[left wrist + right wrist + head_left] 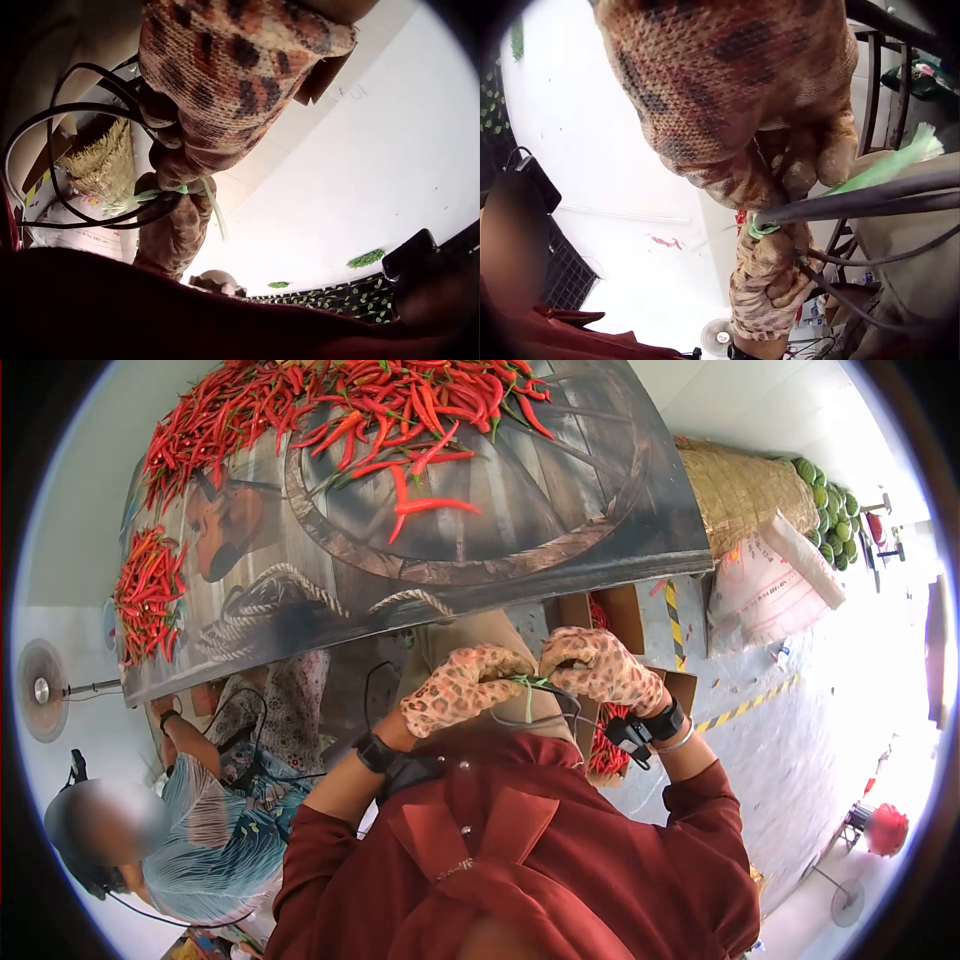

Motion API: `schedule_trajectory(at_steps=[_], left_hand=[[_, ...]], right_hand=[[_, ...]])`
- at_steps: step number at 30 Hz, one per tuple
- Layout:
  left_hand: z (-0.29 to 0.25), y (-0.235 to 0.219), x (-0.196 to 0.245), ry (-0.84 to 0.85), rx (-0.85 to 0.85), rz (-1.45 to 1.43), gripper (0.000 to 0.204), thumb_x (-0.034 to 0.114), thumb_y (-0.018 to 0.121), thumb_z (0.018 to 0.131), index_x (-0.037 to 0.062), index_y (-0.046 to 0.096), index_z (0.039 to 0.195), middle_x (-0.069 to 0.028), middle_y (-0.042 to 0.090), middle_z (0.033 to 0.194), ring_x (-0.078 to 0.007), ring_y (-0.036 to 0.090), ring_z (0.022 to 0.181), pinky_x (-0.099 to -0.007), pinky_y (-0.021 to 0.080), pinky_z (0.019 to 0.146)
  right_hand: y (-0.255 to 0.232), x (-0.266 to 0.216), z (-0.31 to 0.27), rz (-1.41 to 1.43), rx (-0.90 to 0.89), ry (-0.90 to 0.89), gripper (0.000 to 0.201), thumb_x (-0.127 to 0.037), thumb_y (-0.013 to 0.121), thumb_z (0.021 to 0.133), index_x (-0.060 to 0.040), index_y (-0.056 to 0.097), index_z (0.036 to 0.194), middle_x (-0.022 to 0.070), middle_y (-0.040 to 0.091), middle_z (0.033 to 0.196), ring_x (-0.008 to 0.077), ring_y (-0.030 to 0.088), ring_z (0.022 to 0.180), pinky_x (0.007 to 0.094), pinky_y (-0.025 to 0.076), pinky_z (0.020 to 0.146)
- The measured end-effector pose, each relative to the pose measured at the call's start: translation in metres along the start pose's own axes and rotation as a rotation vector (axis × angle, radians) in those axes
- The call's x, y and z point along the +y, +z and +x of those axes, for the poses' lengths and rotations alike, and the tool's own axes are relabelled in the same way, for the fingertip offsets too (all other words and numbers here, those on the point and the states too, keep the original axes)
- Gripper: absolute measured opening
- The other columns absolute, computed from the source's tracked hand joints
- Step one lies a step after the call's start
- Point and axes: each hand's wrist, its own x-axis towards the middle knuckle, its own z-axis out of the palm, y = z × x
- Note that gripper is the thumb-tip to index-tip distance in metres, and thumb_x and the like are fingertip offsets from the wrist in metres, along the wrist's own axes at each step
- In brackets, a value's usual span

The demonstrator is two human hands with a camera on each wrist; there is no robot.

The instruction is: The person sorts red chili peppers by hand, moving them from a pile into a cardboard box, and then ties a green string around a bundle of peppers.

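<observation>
Both hands wear leopard-patterned gloves and meet above the lap, beyond the table's near edge. The left hand [468, 685] pinches a green strip [528, 683] wound round a black cable [75, 223]. Against it, the right hand [597, 668] has its fingers curled onto the same spot, pinching the cable and strip. In the right wrist view a loose green tail [900, 166] sticks out beside the dark cable [870, 201]. Loops of cable hang from the hands in the left wrist view. The fingertips partly hide the tied spot.
Red chillies [240, 420] lie heaped on the table [450, 585] in front. Boxes of chillies [608, 745] stand on the floor beside the right arm. A white sack [765, 595] and green melons [832, 510] are at the right. Another person [215, 800] sits at the left.
</observation>
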Motion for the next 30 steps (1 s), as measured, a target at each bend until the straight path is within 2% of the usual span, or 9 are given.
schedule_trajectory(at_steps=[3,6,7,11,16,18,24,27,30], left_hand=[[0.002,0.001,0.0,0.073,-0.026,0.162,0.028,0.006,0.062,0.082,-0.0028,0.06,0.109,-0.0095,0.063,0.102,-0.0147,0.059,0.094,-0.0278,0.047,0.082],[0.005,0.008,-0.004,-0.021,0.012,-0.007,0.024,0.007,0.061,0.084,-0.0017,0.061,0.107,-0.011,0.065,0.104,-0.0173,0.061,0.096,-0.0294,0.048,0.084],[0.006,0.009,-0.002,-0.02,0.005,-0.01,0.024,0.007,0.061,0.084,-0.0017,0.061,0.107,-0.011,0.065,0.104,-0.0173,0.061,0.096,-0.0294,0.048,0.084],[0.013,0.004,0.006,0.039,0.03,0.061,0.025,0.007,0.063,0.083,-0.0028,0.061,0.106,-0.0092,0.065,0.098,-0.0155,0.06,0.091,-0.0278,0.048,0.081],[0.011,0.004,0.01,0.018,0.041,0.325,0.023,0.006,0.062,0.084,-0.0029,0.06,0.105,-0.0091,0.064,0.099,-0.0155,0.06,0.092,-0.0283,0.048,0.08],[0.01,0.005,-0.004,0.064,0.054,0.159,0.023,0.004,0.061,0.084,-0.0025,0.06,0.106,-0.0079,0.064,0.099,-0.0149,0.06,0.09,-0.0277,0.048,0.079],[0.009,0.006,-0.016,0.093,0.076,-0.015,0.02,0.002,0.059,0.084,-0.0014,0.06,0.104,-0.004,0.062,0.093,-0.0094,0.057,0.085,-0.0242,0.047,0.074],[0.01,0.008,-0.017,0.096,0.079,-0.057,0.019,0.002,0.058,0.085,-0.0001,0.06,0.104,-0.0034,0.062,0.092,-0.0081,0.057,0.084,-0.0242,0.046,0.074],[0.009,0.003,-0.01,0.099,0.091,0.017,0.018,0.005,0.057,0.087,0.0035,0.061,0.105,-0.0033,0.062,0.091,-0.0089,0.057,0.083,-0.0247,0.046,0.075]], right_hand=[[-0.004,-0.009,-0.006,0.178,0.007,0.255,0.013,-0.008,0.064,0.073,-0.0019,0.06,0.084,0.0099,0.06,0.085,0.0288,0.059,0.079,0.0364,0.049,0.07],[-0.005,-0.011,-0.012,0.16,0.032,0.29,0.013,-0.016,0.063,0.07,-0.0042,0.061,0.076,0.006,0.06,0.087,0.0251,0.059,0.081,0.0338,0.049,0.071],[-0.004,-0.011,-0.012,0.17,0.061,0.406,0.014,-0.014,0.062,0.076,-0.002,0.062,0.083,0.0091,0.06,0.086,0.0264,0.059,0.08,0.0348,0.048,0.071],[-0.002,-0.02,0.003,0.308,0.06,0.584,0.02,-0.018,0.057,0.086,0.0009,0.06,0.091,0.0126,0.059,0.082,0.0252,0.057,0.073,0.0341,0.046,0.068],[0.003,-0.017,0.003,0.163,-0.009,0.612,0.021,-0.019,0.058,0.084,-0.0004,0.06,0.092,0.0137,0.058,0.081,0.0267,0.057,0.073,0.0357,0.046,0.068],[0.005,-0.021,0.004,0.12,0.018,0.521,0.019,-0.017,0.059,0.082,-0.0008,0.06,0.092,0.0139,0.06,0.084,0.0301,0.058,0.076,0.0364,0.047,0.069],[0.01,-0.015,-0.012,-0.026,0.04,0.353,0.017,-0.009,0.062,0.074,-0.001,0.059,0.089,0.012,0.06,0.087,0.0314,0.058,0.078,0.0362,0.049,0.069],[0.01,-0.018,-0.022,-0.011,0.03,0.484,0.019,-0.015,0.062,0.078,-0.0037,0.062,0.094,0.0117,0.062,0.09,0.0295,0.06,0.081,0.0364,0.049,0.074],[0.01,-0.013,-0.043,-0.043,0.004,0.442,0.017,-0.012,0.062,0.078,-0.0055,0.062,0.094,0.0094,0.063,0.094,0.0268,0.061,0.082,0.0344,0.05,0.076]])
